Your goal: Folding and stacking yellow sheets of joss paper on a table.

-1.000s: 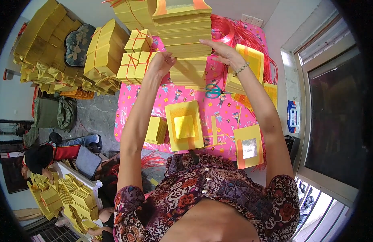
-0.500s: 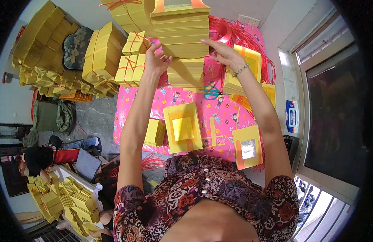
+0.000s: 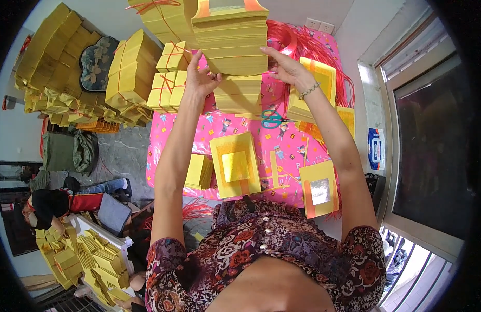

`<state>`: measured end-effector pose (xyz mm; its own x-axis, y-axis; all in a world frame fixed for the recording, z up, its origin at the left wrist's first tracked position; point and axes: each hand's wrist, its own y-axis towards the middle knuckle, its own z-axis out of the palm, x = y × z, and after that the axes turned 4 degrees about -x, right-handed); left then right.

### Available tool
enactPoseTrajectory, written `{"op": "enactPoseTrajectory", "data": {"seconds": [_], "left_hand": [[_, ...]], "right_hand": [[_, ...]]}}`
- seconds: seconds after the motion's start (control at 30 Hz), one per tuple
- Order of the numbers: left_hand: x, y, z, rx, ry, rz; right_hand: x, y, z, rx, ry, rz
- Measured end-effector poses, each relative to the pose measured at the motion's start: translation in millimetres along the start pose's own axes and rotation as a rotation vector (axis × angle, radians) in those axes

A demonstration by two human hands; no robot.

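Observation:
A tall stack of yellow paper [image 3: 230, 47] with an orange-edged sheet on top stands at the far side of the table. A lower stack of yellow paper [image 3: 238, 94] is in front of it. My left hand [image 3: 201, 78] is at the tall stack's left side, fingers apart, thumb toward its lower corner. On the other side my right hand [image 3: 290, 67] reaches in with stretched fingers, the fingertips at the stack's right edge. Neither hand is wrapped round anything. Small yellow bundles tied with red string [image 3: 170, 83] lie left of my left hand.
Teal-handled scissors [image 3: 272, 119], a yellow paper stack [image 3: 235, 166] and a sheet with a silver square [image 3: 319, 190] lie on the pink patterned tablecloth [image 3: 199, 140]. Red strings [image 3: 323, 52] are heaped at the far right. At lower left a person [image 3: 53, 205] bends by more yellow paper.
My hands stay at the sides of the tall stack and shift only slightly, the right fingertips a little higher. At lower left, the other person has moved an arm toward the yellow paper.

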<state>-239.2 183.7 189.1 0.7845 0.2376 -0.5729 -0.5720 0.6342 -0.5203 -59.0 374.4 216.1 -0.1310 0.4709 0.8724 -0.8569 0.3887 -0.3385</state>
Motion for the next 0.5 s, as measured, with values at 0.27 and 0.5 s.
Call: {"op": "enactPoseTrajectory", "data": {"seconds": [0.27, 0.5], "left_hand": [[3, 8, -3, -0.032, -0.048, -0.039], [2, 11, -6, -0.045, -0.060, -0.062]], "right_hand": [[-5, 3, -4, -0.016, 0.000, 0.006], [-4, 6, -9, -0.033, -0.033, 0.071]]}}
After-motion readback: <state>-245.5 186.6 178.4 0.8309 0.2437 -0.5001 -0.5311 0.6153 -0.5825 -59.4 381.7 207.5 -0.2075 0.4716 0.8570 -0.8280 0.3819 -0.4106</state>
